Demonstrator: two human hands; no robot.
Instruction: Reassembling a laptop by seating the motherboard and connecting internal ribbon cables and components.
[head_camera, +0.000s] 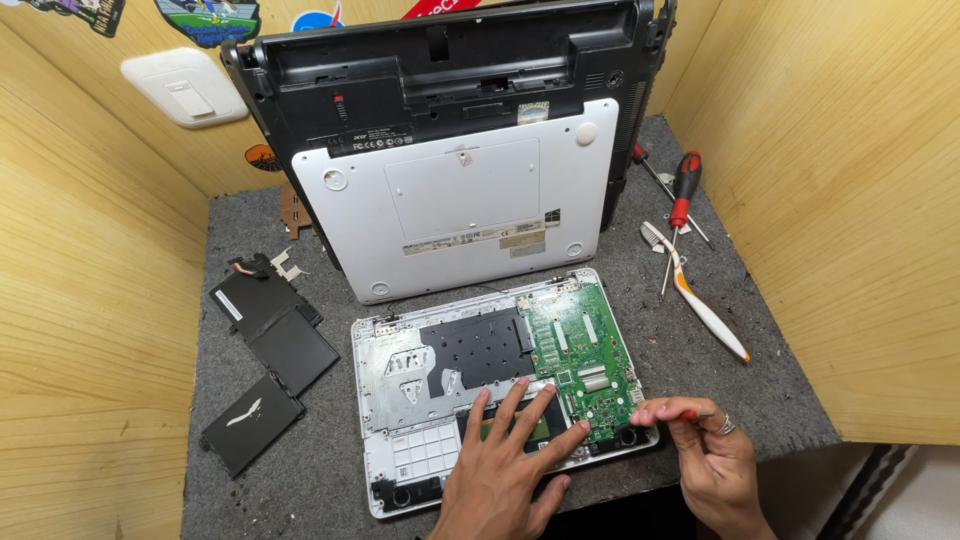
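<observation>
From the head camera, the left hand (505, 465) presses flat, fingers spread, on the opened laptop base (400, 400). The right hand (712, 455) pinches what looks like a small red-handled screwdriver (690, 412) beside the green motherboard (585, 360), which is thin, fragile, best handled by its edges.

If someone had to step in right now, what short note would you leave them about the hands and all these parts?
Left hand: flat on the opened laptop base, fingers spread.
Right hand: pinching a small red-handled screwdriver by the green circuit board, lower right corner.
Done: white bottom cover off, leaning against a black laptop; black battery pack lies to the left.
Left: board sits in the base.
Spare screwdriver and toothbrush lie to the right.
</observation>
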